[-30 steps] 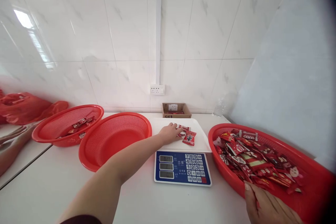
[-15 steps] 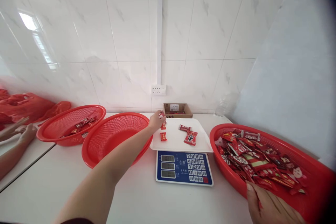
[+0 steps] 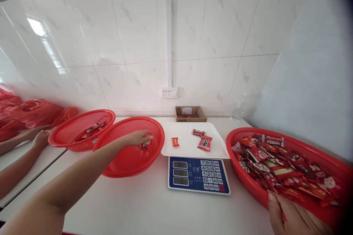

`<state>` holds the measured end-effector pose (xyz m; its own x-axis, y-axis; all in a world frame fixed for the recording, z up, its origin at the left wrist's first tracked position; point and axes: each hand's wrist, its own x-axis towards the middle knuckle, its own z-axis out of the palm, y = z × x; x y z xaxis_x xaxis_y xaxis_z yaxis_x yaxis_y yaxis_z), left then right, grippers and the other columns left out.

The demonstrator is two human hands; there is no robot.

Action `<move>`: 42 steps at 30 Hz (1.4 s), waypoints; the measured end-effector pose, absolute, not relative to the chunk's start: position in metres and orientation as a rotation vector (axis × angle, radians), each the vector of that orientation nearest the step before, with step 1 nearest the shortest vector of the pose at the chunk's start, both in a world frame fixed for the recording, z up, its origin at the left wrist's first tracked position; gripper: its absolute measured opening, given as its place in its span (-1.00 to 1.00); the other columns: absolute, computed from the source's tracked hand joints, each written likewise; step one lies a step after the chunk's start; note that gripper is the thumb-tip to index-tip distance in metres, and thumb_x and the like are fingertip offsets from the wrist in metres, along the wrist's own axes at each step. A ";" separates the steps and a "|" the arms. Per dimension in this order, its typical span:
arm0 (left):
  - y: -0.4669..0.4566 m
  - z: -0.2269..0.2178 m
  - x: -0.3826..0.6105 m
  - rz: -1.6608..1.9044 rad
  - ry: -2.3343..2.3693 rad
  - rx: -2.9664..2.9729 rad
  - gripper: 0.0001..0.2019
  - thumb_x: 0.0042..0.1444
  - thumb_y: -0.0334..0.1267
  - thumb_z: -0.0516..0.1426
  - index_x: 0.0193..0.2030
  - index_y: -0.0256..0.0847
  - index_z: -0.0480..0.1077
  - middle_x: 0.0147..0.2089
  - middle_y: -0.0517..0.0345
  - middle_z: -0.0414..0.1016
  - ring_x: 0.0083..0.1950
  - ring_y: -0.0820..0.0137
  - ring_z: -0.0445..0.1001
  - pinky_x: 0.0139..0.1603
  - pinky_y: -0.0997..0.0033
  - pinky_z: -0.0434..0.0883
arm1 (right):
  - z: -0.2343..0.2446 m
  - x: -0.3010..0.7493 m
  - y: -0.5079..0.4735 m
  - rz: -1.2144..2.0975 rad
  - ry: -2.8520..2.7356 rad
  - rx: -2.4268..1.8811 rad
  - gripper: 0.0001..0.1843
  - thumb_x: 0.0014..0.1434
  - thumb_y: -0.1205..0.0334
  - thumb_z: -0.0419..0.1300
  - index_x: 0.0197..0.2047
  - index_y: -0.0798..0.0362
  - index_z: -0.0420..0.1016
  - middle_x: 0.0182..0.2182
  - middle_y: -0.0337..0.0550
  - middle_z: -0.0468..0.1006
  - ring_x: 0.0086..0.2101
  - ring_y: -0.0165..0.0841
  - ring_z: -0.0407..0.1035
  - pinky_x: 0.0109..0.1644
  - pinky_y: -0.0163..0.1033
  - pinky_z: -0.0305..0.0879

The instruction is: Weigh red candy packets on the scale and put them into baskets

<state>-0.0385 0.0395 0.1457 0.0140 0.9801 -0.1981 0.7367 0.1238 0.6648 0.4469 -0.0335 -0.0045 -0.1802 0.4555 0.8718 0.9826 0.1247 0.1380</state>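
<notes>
My left hand [image 3: 138,138] is inside the middle red basket [image 3: 104,154], its fingers closed around small red-wrapped sweets [image 3: 143,150]. The sweets hang just above the basket's floor or touch it; I cannot tell which. At the lower right, my right hand [image 3: 295,214] grips the near rim of a long red basket [image 3: 234,169] heaped with red packaged snacks [image 3: 278,167]. Between the two baskets stands a digital scale [image 3: 198,176]. On its white tray [image 3: 179,128] lie one small sweet [image 3: 175,142] and two larger red packets [image 3: 204,143].
Behind the scale, a small cardboard box [image 3: 191,119] stands against the tiled wall. A clear plastic bottle [image 3: 239,111] is to its right. Another red basket [image 3: 63,141] holds a few packets. At the far left are a co-worker's hands [image 3: 41,137] and red plastic bags [image 3: 33,112].
My left hand has moved left from the back of the scale tray into the middle basket, carrying sweets. Fewer sweets lie on the tray. My right hand keeps its grip on the rim.
</notes>
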 end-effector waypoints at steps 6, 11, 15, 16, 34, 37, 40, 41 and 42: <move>0.046 0.143 0.002 0.419 1.861 1.929 -0.53 0.18 0.10 -0.05 0.06 -0.14 0.35 -0.08 -0.04 0.52 -0.19 0.21 0.52 -0.23 0.33 0.42 | -0.002 0.446 -0.034 -0.990 -1.725 -1.387 -0.77 0.18 0.16 0.15 -0.26 0.17 0.48 -0.49 -0.12 0.54 -0.47 -0.34 0.35 -0.40 -0.23 0.09; 0.061 0.139 0.059 0.308 1.727 2.127 -0.45 0.04 0.01 0.16 0.18 -0.06 0.27 0.17 -0.05 0.37 0.19 0.08 0.30 0.15 0.16 0.22 | 0.017 0.437 -0.038 -1.112 -1.720 -1.314 -0.75 0.21 0.17 0.11 -0.30 0.20 0.47 -0.52 -0.12 0.53 -0.52 -0.35 0.32 -0.40 -0.23 0.13; 0.073 0.121 0.106 0.172 1.652 2.146 -0.22 0.04 0.17 0.10 0.35 -0.09 0.00 0.40 -0.17 -0.03 0.39 -0.02 -0.06 0.26 -0.08 0.01 | 0.032 0.430 -0.042 -1.198 -1.733 -1.278 -0.72 0.25 0.19 0.04 -0.34 0.19 0.46 -0.55 -0.14 0.51 -0.53 -0.36 0.33 -0.43 -0.23 0.11; 0.077 0.116 0.118 0.153 1.635 2.150 -0.15 0.03 0.23 0.06 0.38 -0.07 -0.09 0.43 -0.17 -0.16 0.41 -0.03 -0.16 0.27 -0.14 -0.05 | 0.035 0.429 -0.042 -1.210 -1.736 -1.274 -0.72 0.25 0.19 0.04 -0.35 0.18 0.46 -0.56 -0.15 0.50 -0.53 -0.37 0.33 -0.44 -0.23 0.10; 0.120 0.093 0.190 0.461 1.680 2.409 -0.70 0.13 -0.09 0.06 -0.05 -0.12 0.36 0.02 -0.05 0.37 0.06 0.12 0.38 -0.03 0.15 0.36 | 0.041 0.426 -0.046 -1.196 -1.711 -1.267 -0.75 0.24 0.22 0.07 -0.35 0.16 0.49 -0.54 -0.17 0.52 -0.51 -0.40 0.36 -0.36 -0.24 0.15; 0.121 0.105 0.175 0.591 1.679 2.320 -0.80 0.09 -0.19 0.10 -0.16 -0.16 0.38 -0.07 -0.01 0.42 -0.08 0.19 0.47 -0.13 0.25 0.41 | 0.042 0.426 -0.046 -1.192 -1.723 -1.257 -0.74 0.24 0.21 0.07 -0.36 0.18 0.49 -0.56 -0.16 0.51 -0.52 -0.39 0.35 -0.39 -0.23 0.13; 0.119 0.126 0.146 0.734 1.642 2.194 -0.85 0.11 -0.18 0.08 -0.24 -0.18 0.36 -0.31 0.10 0.48 -0.27 0.30 0.51 -0.27 0.36 0.43 | 0.036 0.429 -0.045 -1.186 -1.735 -1.245 -0.74 0.22 0.21 0.09 -0.34 0.22 0.49 -0.54 -0.13 0.52 -0.53 -0.37 0.34 -0.41 -0.23 0.13; 0.117 0.132 0.132 0.772 1.627 2.143 -0.84 0.14 -0.17 0.05 -0.23 -0.18 0.34 -0.41 0.16 0.46 -0.35 0.36 0.50 -0.34 0.40 0.43 | 0.032 0.431 -0.043 -1.167 -1.741 -1.249 -0.75 0.22 0.21 0.09 -0.32 0.23 0.49 -0.53 -0.12 0.53 -0.53 -0.37 0.34 -0.41 -0.23 0.13; 0.114 0.138 0.117 0.805 1.618 2.090 -0.84 0.16 -0.15 0.03 -0.22 -0.17 0.32 -0.49 0.22 0.43 -0.43 0.41 0.48 -0.40 0.44 0.42 | 0.027 0.434 -0.042 -1.108 -1.737 -1.265 -0.75 0.21 0.20 0.11 -0.31 0.22 0.50 -0.52 -0.11 0.54 -0.52 -0.37 0.34 -0.40 -0.23 0.13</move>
